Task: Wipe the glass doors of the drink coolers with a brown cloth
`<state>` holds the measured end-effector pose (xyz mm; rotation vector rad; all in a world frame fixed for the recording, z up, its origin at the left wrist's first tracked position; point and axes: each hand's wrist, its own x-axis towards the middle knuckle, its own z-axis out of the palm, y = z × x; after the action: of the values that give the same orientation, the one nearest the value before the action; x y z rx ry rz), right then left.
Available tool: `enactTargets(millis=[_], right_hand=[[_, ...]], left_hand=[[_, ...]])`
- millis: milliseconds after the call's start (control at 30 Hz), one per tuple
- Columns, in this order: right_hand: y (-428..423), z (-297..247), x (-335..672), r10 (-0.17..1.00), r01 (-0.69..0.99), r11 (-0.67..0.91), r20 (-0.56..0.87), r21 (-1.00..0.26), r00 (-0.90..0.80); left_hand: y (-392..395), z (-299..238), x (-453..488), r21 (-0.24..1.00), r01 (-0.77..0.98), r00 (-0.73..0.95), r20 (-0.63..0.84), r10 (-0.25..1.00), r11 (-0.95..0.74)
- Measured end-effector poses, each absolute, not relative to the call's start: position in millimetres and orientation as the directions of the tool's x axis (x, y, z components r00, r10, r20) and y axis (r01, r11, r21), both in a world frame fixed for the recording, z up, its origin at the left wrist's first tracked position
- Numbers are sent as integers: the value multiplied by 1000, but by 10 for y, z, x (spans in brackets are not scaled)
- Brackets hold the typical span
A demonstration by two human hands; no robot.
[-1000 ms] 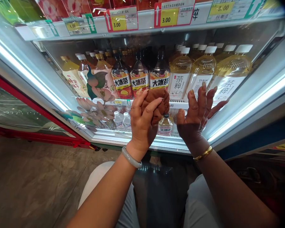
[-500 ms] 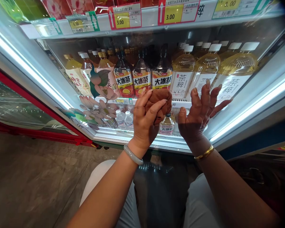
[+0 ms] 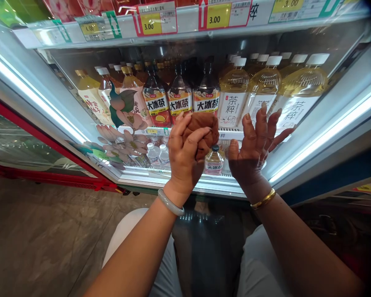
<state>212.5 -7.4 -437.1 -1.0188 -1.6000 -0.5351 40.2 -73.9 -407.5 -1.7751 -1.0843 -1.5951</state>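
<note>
Left hand (image 3: 185,154) clamped on crumpled brown fabric cloth (image 3: 205,123).
Right hand (image 3: 254,156) right of it, fingers spread apart; white-capped clear plastic bottles (image 3: 233,97) of yellow drink beyond.

Left hand (image 3: 185,154) covers part of brown cloth (image 3: 202,121); cloth's far side hidden. Cloth blocks lower right of the dark tea bottles (image 3: 179,99) mid-front of middle shelf (image 3: 233,135). Right hand (image 3: 253,150) masks bottoms of white-capped bottles (image 3: 266,84) toward that shelf's right end. Flower decal (image 3: 123,103) overlaps labels near its left end. Back rows lost in shadow. Top-shelf bottles (image 3: 94,6) cropped above. Price tags' (image 3: 156,18) fine print unreadable. Glass contact: can't tell.
</note>
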Motion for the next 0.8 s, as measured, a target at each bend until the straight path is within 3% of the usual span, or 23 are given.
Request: enactTargets(millis=[200,467,667,800], right_hand=[[-60,-4379,2114,312,832,532,950,-157,-20],[-71,-4366,2123,316,842,519,948,-144,-33],[-72,-4362,2114,312,844,516,950,-149,-23],[-13,-4402,2144,295,837,533,954,-125,-45]], left_hand=[[-709,-4244,555,42,764,144,962,233,-643],[-725,-4115,408,126,830,-18,980,200,-543],[-712,-4202,544,42,792,132,962,238,-609],[-754,-4041,382,87,805,41,979,201,-587]])
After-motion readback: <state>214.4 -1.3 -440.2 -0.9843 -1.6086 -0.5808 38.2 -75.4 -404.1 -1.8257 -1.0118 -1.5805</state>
